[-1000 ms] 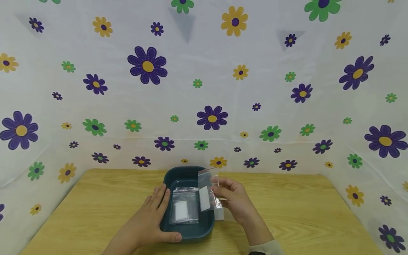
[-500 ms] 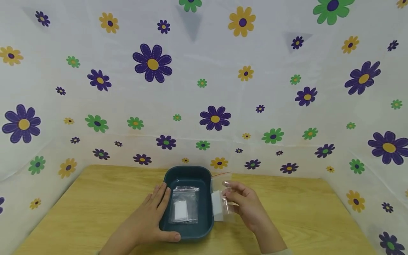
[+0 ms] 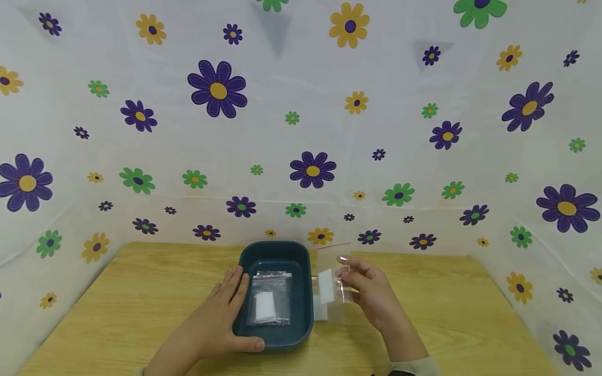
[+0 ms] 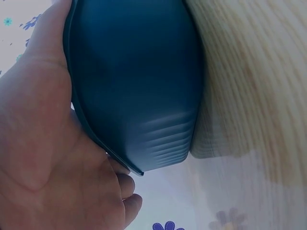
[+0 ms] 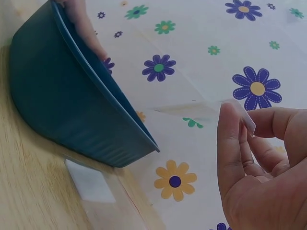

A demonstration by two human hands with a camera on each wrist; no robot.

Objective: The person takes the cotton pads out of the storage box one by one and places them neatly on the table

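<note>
A clear zip bag (image 3: 334,258) with a white card-like piece (image 3: 325,286) inside hangs just right of the dark teal tub (image 3: 275,340). My right hand (image 3: 371,292) pinches the bag's right side between thumb and fingers. My left hand (image 3: 213,318) rests against the tub's left rim, fingers straight and thumb along the near corner. More clear zip bags (image 3: 273,284) lie stacked inside the tub, the top one showing a white piece (image 3: 265,306). In the right wrist view another bag with a white piece (image 5: 91,184) lies on the table beside the tub.
Beneath everything is a wood-grain table (image 3: 447,313). White fabric printed with flowers (image 3: 352,130) stands along its back and both sides. The tub's raised walls (image 5: 62,91) separate the stacked bags from the bag on the table.
My right hand has carried the held bag from over the tub's right side out to the right, above the bag on the table. The left hand has stayed at the rim.
</note>
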